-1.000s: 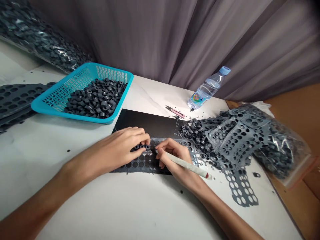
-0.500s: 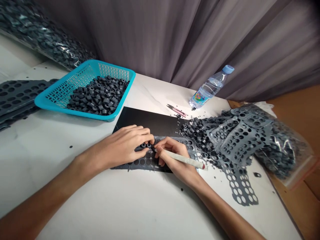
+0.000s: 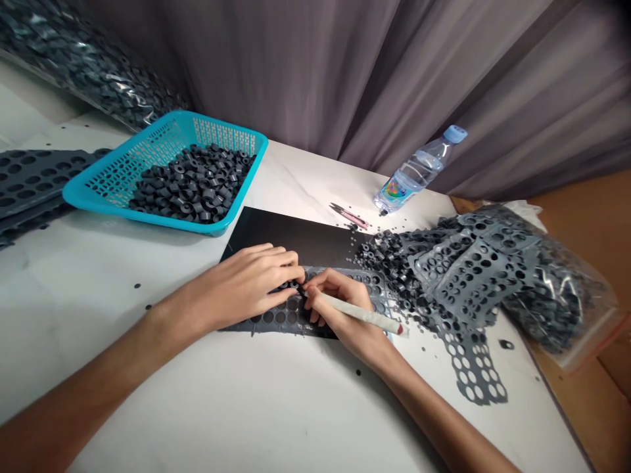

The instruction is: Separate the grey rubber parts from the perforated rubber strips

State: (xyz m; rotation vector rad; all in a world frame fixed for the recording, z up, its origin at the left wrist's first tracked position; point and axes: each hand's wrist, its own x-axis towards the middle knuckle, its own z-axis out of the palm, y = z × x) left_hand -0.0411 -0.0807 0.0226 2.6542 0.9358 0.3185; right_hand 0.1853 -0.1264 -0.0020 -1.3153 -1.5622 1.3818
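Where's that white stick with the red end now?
In the head view, the white stick is just below and right of centre, held in the right hand over the holed dark sheet.

Clear blue-capped bottle (image 3: 414, 169) before grey curtain (image 3: 286, 72); pink-handled snips (image 3: 353, 217) lying near bottle; brown board (image 3: 586, 217) at right.

The dark grey flat sheet with rows of round holes (image 3: 282, 317) lies on the black rectangular mat (image 3: 296, 231). Small black cylindrical rings (image 3: 294, 284) sit in a row at the sheet, beside the left hand (image 3: 249, 284). The pale, slender rod-shaped tool (image 3: 362, 314), red-marked at its rear, lies slanted in the right hand (image 3: 345, 322), tip near the rings.
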